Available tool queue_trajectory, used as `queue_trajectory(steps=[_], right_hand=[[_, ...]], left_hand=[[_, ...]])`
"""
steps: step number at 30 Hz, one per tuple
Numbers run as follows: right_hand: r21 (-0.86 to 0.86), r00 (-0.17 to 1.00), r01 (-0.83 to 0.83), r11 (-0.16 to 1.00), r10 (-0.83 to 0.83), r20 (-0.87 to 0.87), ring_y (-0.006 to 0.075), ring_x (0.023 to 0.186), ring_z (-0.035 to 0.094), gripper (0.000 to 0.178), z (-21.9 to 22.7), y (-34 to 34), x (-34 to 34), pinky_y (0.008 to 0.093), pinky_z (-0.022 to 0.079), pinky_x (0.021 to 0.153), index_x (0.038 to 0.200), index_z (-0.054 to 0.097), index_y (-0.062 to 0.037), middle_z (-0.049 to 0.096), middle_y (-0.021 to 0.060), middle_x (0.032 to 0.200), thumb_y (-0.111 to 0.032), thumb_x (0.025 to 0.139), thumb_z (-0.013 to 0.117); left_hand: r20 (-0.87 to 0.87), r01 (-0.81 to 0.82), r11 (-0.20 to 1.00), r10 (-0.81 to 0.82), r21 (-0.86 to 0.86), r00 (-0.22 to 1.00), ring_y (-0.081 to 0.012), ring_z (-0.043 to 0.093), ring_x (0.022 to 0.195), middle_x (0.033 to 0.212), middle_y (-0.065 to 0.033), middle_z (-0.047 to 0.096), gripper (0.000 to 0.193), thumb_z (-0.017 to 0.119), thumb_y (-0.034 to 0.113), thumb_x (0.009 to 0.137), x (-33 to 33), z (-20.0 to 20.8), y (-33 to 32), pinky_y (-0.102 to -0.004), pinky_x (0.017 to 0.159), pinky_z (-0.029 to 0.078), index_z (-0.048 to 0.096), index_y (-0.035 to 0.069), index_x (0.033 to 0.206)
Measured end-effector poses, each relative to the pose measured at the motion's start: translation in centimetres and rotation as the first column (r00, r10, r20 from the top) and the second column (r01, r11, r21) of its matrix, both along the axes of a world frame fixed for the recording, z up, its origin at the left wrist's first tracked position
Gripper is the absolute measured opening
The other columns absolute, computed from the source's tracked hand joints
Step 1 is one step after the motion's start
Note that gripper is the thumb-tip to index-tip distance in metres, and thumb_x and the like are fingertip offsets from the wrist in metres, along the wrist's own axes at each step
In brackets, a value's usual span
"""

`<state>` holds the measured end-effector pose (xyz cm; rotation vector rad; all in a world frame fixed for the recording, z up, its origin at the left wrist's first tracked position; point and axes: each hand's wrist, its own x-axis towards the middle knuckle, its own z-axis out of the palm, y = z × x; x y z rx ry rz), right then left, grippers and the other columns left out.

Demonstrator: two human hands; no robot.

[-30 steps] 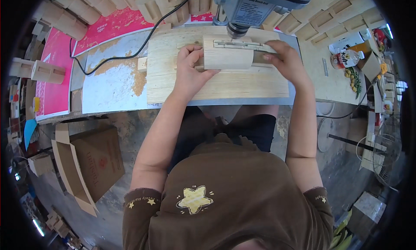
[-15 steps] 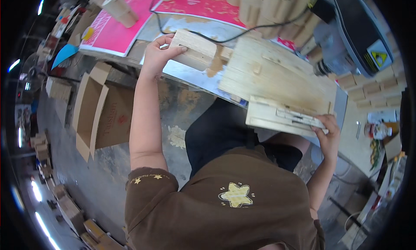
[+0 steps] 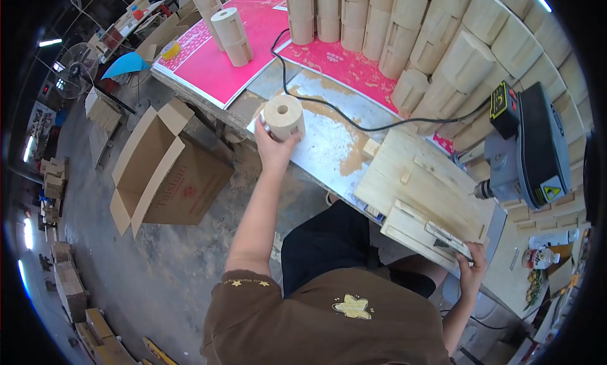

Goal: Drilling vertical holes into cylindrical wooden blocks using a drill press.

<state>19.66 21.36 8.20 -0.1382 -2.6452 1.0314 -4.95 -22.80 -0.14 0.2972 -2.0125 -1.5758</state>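
My left hand [image 3: 276, 144] is closed around the lower part of a pale wooden cylinder [image 3: 284, 115] with a round hole in its top. The cylinder stands upright near the front edge of the bench [image 3: 319, 137]. To the right lies a wooden jig board [image 3: 420, 182] with small wooden blocks and strips fixed on it. At its near right corner, my right hand [image 3: 473, 259] is closed on the end of a slim, pale bar [image 3: 447, 237] set along the jig's front plank [image 3: 414, 232]. A dark gap shows beneath the bar.
A mounted drill [image 3: 515, 169] points its bit left over the jig. Its black cable [image 3: 341, 115] crosses the bench. Wooden cylinders [image 3: 354, 17] are stacked behind, and more [image 3: 232, 39] stand on pink sheets [image 3: 218, 74]. An open cardboard box [image 3: 190, 188] is on the floor at left.
My left hand has turned the wooden cylinder from lying on its side to upright, away from the jig. My right hand keeps its grip on the bar. The view has shifted.
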Motion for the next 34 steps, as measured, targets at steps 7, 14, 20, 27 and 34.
queue_trajectory(steps=[7, 14, 20, 27, 34], right_hand=[[-0.022, 0.999, 0.045, 0.999, -0.045, 0.011, 0.0242, 0.083, 0.056, 0.028, -0.4, -0.1, 0.1, 0.0313, 0.043, 0.075, 0.091, 0.063, -0.0011, 0.059, 0.0098, 0.086, -0.002, 0.064, 0.069], [-0.028, 0.990, 0.123, 0.992, -0.121, 0.072, 0.0240, 0.083, 0.054, 0.030, 0.2, -0.6, 0.6, 0.0312, 0.042, 0.077, 0.093, 0.062, -0.0005, 0.056, 0.0106, 0.086, -0.001, 0.064, 0.067], [-0.028, 0.975, 0.200, 0.979, -0.197, 0.100, 0.0229, 0.081, 0.052, 0.027, 0.5, -1.8, 0.4, 0.0305, 0.041, 0.075, 0.090, 0.060, -0.0006, 0.054, 0.0092, 0.085, -0.001, 0.064, 0.066], [0.017, 0.963, 0.239, 0.971, -0.239, 0.124, 0.0218, 0.079, 0.052, 0.026, 0.5, -2.2, 0.2, 0.0286, 0.040, 0.073, 0.090, 0.059, -0.0008, 0.053, 0.0086, 0.084, 0.000, 0.064, 0.065], [-0.013, 0.945, 0.294, 0.956, -0.289, 0.153, 0.0207, 0.078, 0.052, 0.026, 1.1, -3.1, 0.1, 0.0283, 0.041, 0.071, 0.090, 0.059, -0.0010, 0.052, 0.0081, 0.083, 0.000, 0.065, 0.065]], left_hand=[[0.135, 0.169, 0.976, -0.188, 0.140, 0.973, -0.0201, 0.059, 0.098, 0.109, -0.0136, 0.060, 0.071, 0.079, 0.006, 0.062, -2.9, 1.7, -3.1, -0.0312, 0.083, 0.049, 0.044, -0.003, 0.123], [-0.235, -0.051, 0.987, 0.014, -0.153, 0.972, -0.0192, 0.062, 0.094, 0.107, -0.0121, 0.062, 0.061, 0.082, 0.022, 0.065, -17.5, 12.8, -11.6, -0.0313, 0.079, 0.050, 0.054, -0.002, 0.113], [-0.147, -0.223, 0.922, 0.185, -0.316, 0.972, -0.0237, 0.063, 0.096, 0.108, -0.0163, 0.063, 0.069, 0.084, 0.036, 0.059, -27.6, 17.9, -17.2, -0.0330, 0.082, 0.049, 0.058, -0.006, 0.109], [-0.024, -0.324, 0.854, 0.345, -0.408, 0.938, -0.0290, 0.060, 0.103, 0.112, -0.0193, 0.061, 0.083, 0.085, 0.043, 0.052, -33.3, 17.5, -19.8, -0.0359, 0.089, 0.047, 0.055, -0.006, 0.112], [0.025, -0.313, 0.816, 0.371, -0.486, 0.928, -0.0307, 0.057, 0.107, 0.116, -0.0209, 0.058, 0.089, 0.083, 0.048, 0.054, -33.7, 17.9, -20.2, -0.0365, 0.093, 0.045, 0.051, -0.007, 0.116]])
